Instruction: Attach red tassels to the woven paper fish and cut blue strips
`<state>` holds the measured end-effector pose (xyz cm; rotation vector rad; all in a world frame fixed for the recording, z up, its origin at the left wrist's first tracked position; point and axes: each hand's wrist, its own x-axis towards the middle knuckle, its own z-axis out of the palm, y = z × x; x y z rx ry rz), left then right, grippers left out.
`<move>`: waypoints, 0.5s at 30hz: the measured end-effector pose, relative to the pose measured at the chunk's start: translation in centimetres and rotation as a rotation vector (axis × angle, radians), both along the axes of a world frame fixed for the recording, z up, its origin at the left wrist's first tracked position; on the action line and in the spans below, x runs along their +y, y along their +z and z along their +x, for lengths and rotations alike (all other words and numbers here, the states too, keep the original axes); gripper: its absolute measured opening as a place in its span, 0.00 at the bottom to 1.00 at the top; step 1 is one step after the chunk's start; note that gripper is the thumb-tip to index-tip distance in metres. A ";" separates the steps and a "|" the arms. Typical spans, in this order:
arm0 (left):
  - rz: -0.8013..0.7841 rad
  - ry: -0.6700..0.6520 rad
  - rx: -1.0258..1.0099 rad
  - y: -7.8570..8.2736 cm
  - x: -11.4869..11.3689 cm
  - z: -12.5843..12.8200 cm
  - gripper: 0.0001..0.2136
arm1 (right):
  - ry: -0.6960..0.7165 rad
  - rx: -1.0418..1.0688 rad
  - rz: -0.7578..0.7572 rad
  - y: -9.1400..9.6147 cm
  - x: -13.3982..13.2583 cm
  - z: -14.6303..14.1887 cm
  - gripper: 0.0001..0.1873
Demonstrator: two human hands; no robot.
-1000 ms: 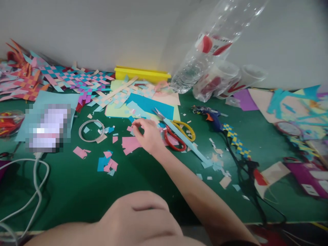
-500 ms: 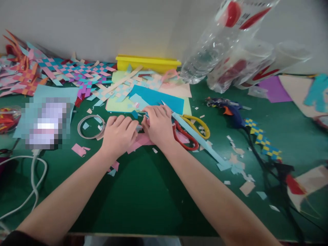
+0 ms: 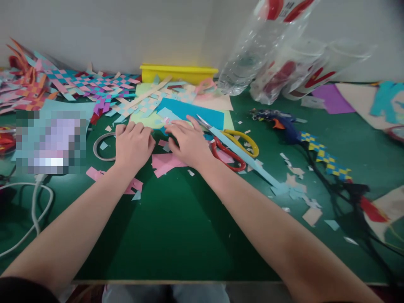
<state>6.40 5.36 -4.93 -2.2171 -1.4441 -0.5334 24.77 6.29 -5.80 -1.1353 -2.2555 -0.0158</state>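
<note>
My left hand [image 3: 134, 143] is palm down beside a roll of tape [image 3: 104, 157], partly covering it. Its fingers bend downward, slightly apart, and nothing shows in them. My right hand [image 3: 189, 143] lies palm down with fingers spread, over the near edge of the layered coloured paper. A blue paper sheet [image 3: 205, 115] lies just beyond it. Against its right side are scissors [image 3: 229, 158] with red and yellow handles, crossed by a long light-blue paper strip [image 3: 246, 155]. Pink paper scraps [image 3: 168, 163] lie between my wrists. What is under both palms is hidden.
Woven paper strips [image 3: 88, 84] pile up at the back left, beside a yellow holder [image 3: 179, 75]. A phone [image 3: 57, 139] with a white cable [image 3: 34, 202] is left. Bagged plastic cups [image 3: 284, 71] stand back right. A blue glue gun [image 3: 288, 131] with dark cord lies right.
My hands, close together before, have moved apart. The left hand shifted left over the tape roll; the right hand's fingers spread out. More of the pink scraps and scissors now shows.
</note>
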 end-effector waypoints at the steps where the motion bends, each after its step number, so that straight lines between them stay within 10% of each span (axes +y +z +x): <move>1: 0.002 0.007 0.001 0.0 0.1 -0.2 0.12 | 0.022 -0.006 -0.008 0.0 0.0 -0.1 0.11; 15: -0.049 0.083 -0.026 0.9 0.8 -3.0 0.14 | -0.119 0.094 0.096 0.4 0.2 -0.6 0.07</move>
